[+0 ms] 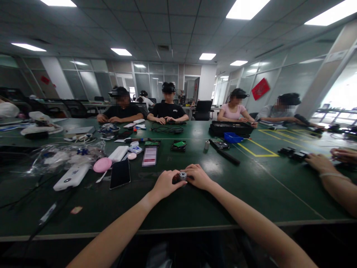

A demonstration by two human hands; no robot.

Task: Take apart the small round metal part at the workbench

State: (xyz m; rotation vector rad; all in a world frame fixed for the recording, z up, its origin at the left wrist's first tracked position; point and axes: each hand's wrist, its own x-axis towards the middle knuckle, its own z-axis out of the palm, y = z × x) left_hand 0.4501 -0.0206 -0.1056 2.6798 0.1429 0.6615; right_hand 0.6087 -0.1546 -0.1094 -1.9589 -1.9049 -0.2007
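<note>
Green table (pixel 212 201) with yellow lines (pixel 256 155), pink round lid (pixel 102 165), blue tray (pixel 233 137), seemingly black tablet (pixel 120 174)

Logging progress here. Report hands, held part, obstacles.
Left hand, right hand: both on small silver metal cylinder. Flat black rectangular device lies left, apart from hands.

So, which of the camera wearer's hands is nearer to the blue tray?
Right. The right hand is in front and to the left of the blue tray; the left hand is farther left, past the small metal cylinder between them.
</note>
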